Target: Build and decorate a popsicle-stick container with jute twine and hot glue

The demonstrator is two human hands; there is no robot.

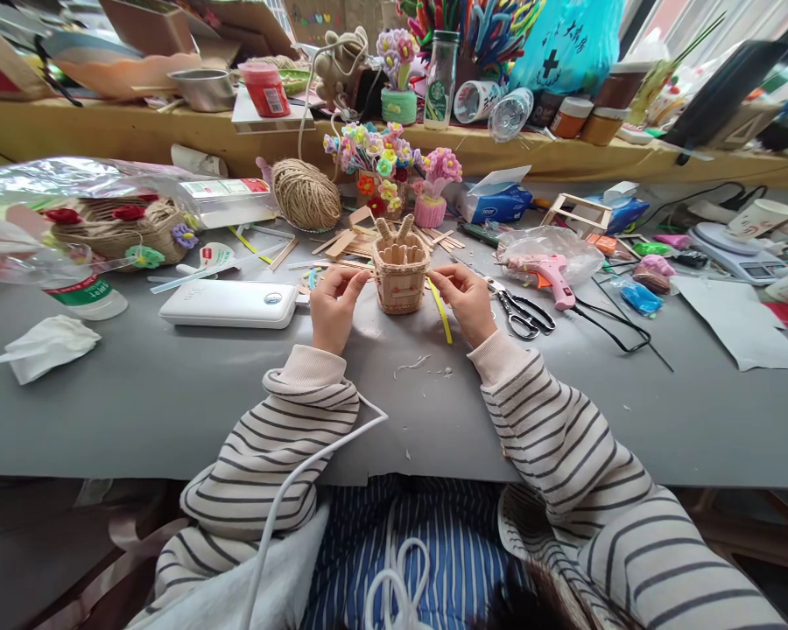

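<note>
A small basket of wooden craft sticks (401,273) stands upright on the grey table (171,385), with two sticks poking up at its back. My left hand (334,306) is at its left side, fingers pinched near the rim on something thin. My right hand (466,300) is at its right side, fingers curled and pinched close to the basket wall. A yellow strip (441,311) lies on the table under my right hand. What either pinch holds is too small to name.
Scissors (522,313) and a pink glue gun (552,276) in plastic lie to the right. A white power bank (231,304), a crumpled tissue (45,346) and a twine ball (306,194) are left. Loose craft sticks (345,241) and flower pots (387,171) stand behind.
</note>
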